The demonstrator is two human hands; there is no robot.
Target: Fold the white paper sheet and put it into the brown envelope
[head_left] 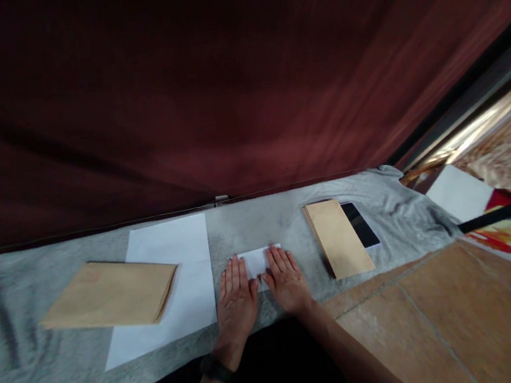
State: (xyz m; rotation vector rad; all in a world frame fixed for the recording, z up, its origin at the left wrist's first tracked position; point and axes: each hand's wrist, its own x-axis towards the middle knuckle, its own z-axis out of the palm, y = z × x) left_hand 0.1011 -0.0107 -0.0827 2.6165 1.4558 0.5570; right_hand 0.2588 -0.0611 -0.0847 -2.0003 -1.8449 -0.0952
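Note:
A small folded white paper (254,260) lies on the grey cloth (33,368) in front of me. My left hand (235,296) lies flat on its left part, fingers stretched out and together. My right hand (285,277) lies flat on its right part, fingers also stretched out. The thumbs nearly meet over the paper's near edge. Most of the paper is hidden under my palms. A dark band sits on my left wrist.
Left of my hands lies a white sheet stack (173,285) with a brown envelope pile (108,294) partly on it. To the right are a stack of narrow brown envelopes (338,237) and a dark phone (360,224). A maroon curtain (221,82) hangs behind. Tiled floor (446,329) at right.

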